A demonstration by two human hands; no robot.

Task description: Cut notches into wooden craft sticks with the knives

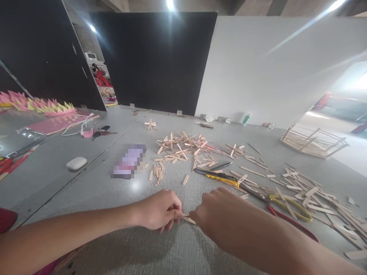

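Observation:
Small wooden stick pieces point(189, 219) show between my two hands, low in the middle of the view. My left hand point(163, 210) pinches their left end between thumb and fingers. My right hand point(213, 214) is closed at their right end, its fingertips hidden behind the back of the hand. Just beyond my hands lies a short cut stick point(186, 179). Farther off is a pile of sticks point(186, 143), some crossed into star shapes. A yellow and black cutter point(223, 179) lies beyond my right hand.
Scissors with yellow and red handles point(269, 198) and a heap of loose sticks point(315, 194) are on the right. A stick frame point(314, 143) stands farther back. On the left are a phone point(129, 162), a white case point(76, 163), a cable point(77, 128) and pink-yellow paper shapes point(43, 105).

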